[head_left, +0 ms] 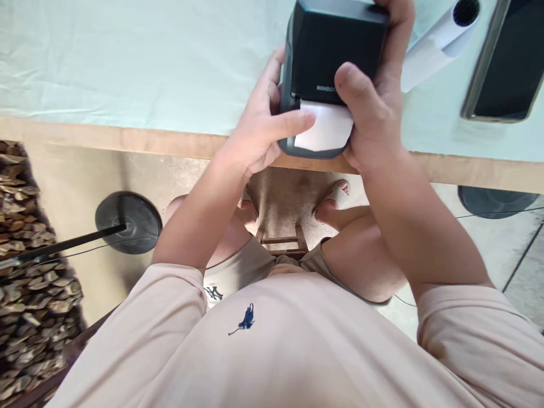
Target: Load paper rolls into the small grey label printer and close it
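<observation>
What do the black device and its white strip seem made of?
Black device: probably plastic, satin finish, judging by its soft sheen and rounded corners. White strip: likely paper, matte, since it looks thin and shows no gloss; coated film is possible.

Surface wore a pale blue-green covering, creased toward the left; the wooden edge ran bare along the near side. A white roll, dark inside its open end, sat at right, standing or lying unclear. Near it, apart, a dark-screened phone lay slanted, partly out of frame
</observation>
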Tool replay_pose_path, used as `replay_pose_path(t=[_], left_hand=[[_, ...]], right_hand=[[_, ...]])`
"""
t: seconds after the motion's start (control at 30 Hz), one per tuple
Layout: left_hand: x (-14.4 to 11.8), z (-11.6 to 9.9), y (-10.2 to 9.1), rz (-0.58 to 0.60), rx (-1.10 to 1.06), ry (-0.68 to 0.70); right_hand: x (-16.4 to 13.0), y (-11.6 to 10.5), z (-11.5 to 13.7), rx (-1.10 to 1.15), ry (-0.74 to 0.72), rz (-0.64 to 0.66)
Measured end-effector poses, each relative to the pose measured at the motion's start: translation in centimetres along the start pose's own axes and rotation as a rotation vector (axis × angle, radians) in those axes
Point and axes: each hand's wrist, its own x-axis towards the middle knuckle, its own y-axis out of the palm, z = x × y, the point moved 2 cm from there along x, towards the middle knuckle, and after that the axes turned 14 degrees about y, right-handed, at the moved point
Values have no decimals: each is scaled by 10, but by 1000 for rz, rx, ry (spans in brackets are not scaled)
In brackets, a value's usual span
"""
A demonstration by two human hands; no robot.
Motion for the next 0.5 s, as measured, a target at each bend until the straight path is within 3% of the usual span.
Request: replay_pose_path(t=[0.07, 0.27, 0.4, 0.5], left_hand=[[-1, -1, 5, -2, 11, 7], [0, -4, 12, -70, -75, -13], [1, 0, 8, -186, -319, -253], [5, 0, 5, 32, -97, -91]], right_hand=[[-1, -2, -3, 178, -31, -16], [-3, -5, -5, 65, -1, 57], [-2, -5, -7, 192, 30, 83], [-2, -3, -8, 338, 66, 108]])
